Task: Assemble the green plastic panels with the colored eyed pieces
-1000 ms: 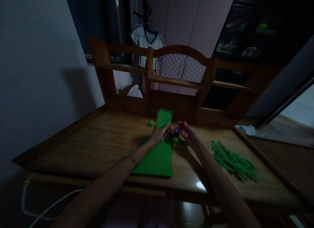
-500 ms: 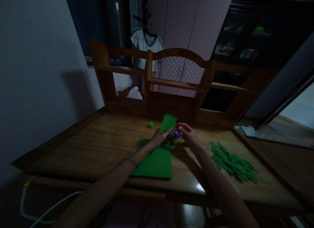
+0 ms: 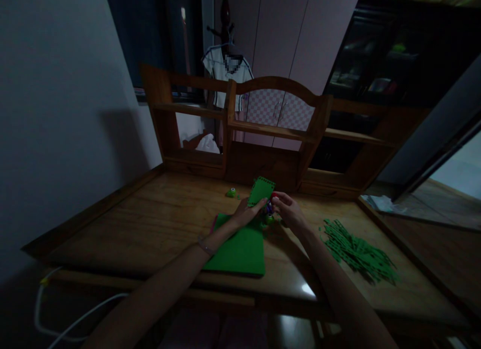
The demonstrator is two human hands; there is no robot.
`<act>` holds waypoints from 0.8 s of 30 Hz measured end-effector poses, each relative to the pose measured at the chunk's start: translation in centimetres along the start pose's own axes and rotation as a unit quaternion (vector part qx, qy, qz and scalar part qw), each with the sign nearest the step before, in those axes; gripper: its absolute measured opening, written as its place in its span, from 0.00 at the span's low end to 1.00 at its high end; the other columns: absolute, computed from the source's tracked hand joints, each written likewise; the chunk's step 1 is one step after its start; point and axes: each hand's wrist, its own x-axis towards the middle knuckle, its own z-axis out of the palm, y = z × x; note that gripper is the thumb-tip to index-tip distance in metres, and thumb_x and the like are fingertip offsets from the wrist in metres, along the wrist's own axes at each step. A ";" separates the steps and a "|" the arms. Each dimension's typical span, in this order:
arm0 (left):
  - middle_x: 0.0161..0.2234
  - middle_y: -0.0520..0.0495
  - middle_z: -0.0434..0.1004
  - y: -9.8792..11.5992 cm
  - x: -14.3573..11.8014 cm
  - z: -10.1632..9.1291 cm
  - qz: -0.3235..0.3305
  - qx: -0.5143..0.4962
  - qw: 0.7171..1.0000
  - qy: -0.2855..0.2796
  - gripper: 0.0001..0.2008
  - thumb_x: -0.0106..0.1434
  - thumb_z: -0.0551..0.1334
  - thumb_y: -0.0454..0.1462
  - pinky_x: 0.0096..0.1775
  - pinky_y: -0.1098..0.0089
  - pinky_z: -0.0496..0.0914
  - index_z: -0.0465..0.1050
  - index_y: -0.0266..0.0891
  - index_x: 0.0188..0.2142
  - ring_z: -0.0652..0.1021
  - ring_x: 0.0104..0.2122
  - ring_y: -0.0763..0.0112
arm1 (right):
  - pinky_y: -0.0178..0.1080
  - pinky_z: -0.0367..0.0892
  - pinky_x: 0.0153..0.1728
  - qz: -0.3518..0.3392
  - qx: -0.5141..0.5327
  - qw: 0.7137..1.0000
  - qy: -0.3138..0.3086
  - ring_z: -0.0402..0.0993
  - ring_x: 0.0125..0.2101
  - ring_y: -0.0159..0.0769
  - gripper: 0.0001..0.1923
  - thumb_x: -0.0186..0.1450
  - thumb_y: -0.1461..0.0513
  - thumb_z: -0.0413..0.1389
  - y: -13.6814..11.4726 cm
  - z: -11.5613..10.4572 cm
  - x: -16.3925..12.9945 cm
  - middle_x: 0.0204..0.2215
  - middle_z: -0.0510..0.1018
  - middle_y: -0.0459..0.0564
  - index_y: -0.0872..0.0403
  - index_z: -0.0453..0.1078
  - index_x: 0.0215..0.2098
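Dim wooden worktop (image 3: 150, 223) — near its back edge your left hand (image 3: 246, 213) pinched a small green perforated square (image 3: 261, 191), while your right hand (image 3: 287, 212) closed on a red piece (image 3: 274, 195).

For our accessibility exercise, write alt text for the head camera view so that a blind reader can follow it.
At a dim wooden desk, a person's left hand holds up a small green card with holes along its edge, while the right hand pinches a small red piece beside it. A green sheet lies under the hands and a pile of green strips to the right.
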 end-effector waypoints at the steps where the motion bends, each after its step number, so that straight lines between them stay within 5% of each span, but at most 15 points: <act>1: 0.35 0.46 0.79 0.0 0.0 0.0 0.000 -0.003 1.000 0.004 0.22 0.59 0.57 0.51 0.41 0.67 0.70 0.76 0.35 0.39 0.77 0.36 0.65 | 0.33 0.64 0.31 0.002 -0.001 1.000 -0.001 0.70 0.29 0.30 0.18 0.51 0.56 0.66 -0.1 0.0 -0.1 0.34 0.75 0.47 0.51 0.72 0.40; 24: 0.40 0.46 0.78 -0.8 0.2 -0.2 0.053 0.049 0.996 -0.056 0.20 0.60 0.57 0.48 0.46 0.65 0.68 0.74 0.37 0.43 0.76 0.41 0.65 | 0.31 0.62 0.27 0.037 -0.030 0.998 0.031 0.67 0.25 0.28 0.19 0.46 0.53 0.67 -0.1 0.3 -0.2 0.27 0.74 0.45 0.53 0.73 0.33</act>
